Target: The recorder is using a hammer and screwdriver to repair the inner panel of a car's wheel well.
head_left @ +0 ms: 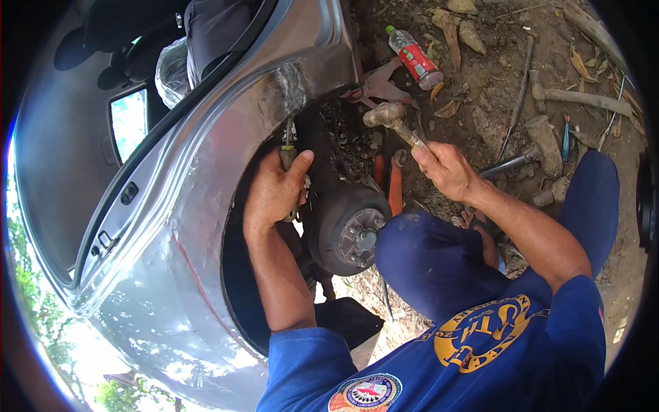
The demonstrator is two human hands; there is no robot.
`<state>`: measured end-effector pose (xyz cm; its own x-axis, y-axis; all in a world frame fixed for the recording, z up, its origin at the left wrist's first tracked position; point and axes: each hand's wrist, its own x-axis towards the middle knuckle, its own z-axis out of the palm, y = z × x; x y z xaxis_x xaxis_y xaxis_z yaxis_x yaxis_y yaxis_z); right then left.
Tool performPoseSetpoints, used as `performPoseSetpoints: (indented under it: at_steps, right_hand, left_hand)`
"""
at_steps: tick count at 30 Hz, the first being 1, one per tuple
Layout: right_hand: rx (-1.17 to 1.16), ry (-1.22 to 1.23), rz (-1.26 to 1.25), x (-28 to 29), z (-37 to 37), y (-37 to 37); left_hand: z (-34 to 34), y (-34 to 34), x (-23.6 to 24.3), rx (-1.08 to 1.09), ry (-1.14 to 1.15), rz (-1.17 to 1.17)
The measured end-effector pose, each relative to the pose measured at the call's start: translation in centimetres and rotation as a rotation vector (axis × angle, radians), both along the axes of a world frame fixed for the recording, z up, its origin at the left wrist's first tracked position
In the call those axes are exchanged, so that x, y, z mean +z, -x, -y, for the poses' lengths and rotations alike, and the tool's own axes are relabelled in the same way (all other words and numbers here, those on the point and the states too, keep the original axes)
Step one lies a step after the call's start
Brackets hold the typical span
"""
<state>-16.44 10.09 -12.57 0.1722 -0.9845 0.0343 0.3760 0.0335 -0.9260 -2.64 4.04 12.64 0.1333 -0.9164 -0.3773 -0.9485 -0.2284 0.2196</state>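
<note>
My left hand grips a tool with an olive handle, like a screwdriver or chisel, inside the silver car's wheel opening. Its metal shaft points up to the arch's upper edge, below a rough, dented patch on the body panel. My right hand holds a hammer by its handle, the head raised to the right of that tool. Below and between my hands is the exposed wheel hub with its dark drum.
A red-labelled plastic bottle lies on the dirt among sticks and leaves. An orange metal piece, likely a stand, a black bar and a blue tool are right of the hub. My bent knees are at the right.
</note>
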Motion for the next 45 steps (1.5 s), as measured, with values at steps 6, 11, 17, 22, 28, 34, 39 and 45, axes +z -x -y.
performPoseSetpoints:
  at_steps: [6, 11, 17, 22, 28, 34, 39, 45]
  right_hand:
    - [-0.01, -0.075, 0.036, -0.6, 0.0, 1.0]
    - [-0.003, -0.029, 0.095, 0.8, 1.6, 0.7]
    - [-0.047, 0.08, 0.18, 3.9, 4.7, -0.6]
    - [-0.109, -0.013, 0.595, 8.5, 5.5, -0.8]
    - [-0.034, -0.021, 0.556, 7.9, 7.0, -4.0]
    - [-0.109, 0.018, 0.516, 7.0, 6.3, -5.7]
    - [-0.077, -0.005, 0.425, 7.4, 5.9, -4.6]
    - [-0.025, 0.06, 0.393, 7.8, 5.7, -4.1]
  left_hand:
    - [-1.0, -0.1, -2.3, -0.037, 0.241, -0.061]
    - [-0.5, 0.9, -1.2, 0.005, 0.145, 0.021]
    - [0.1, -0.3, -1.7, -0.037, 0.172, 0.135]
    - [0.4, -1.3, -1.0, -0.095, 0.158, 0.165]
    - [1.2, -3.4, -1.5, -0.292, 0.211, 0.204]
    - [1.3, -3.0, -1.6, -0.25, 0.189, 0.206]
    - [1.5, -2.8, -1.5, -0.275, 0.199, 0.181]
    - [1.2, -2.6, -1.2, -0.279, 0.186, 0.159]
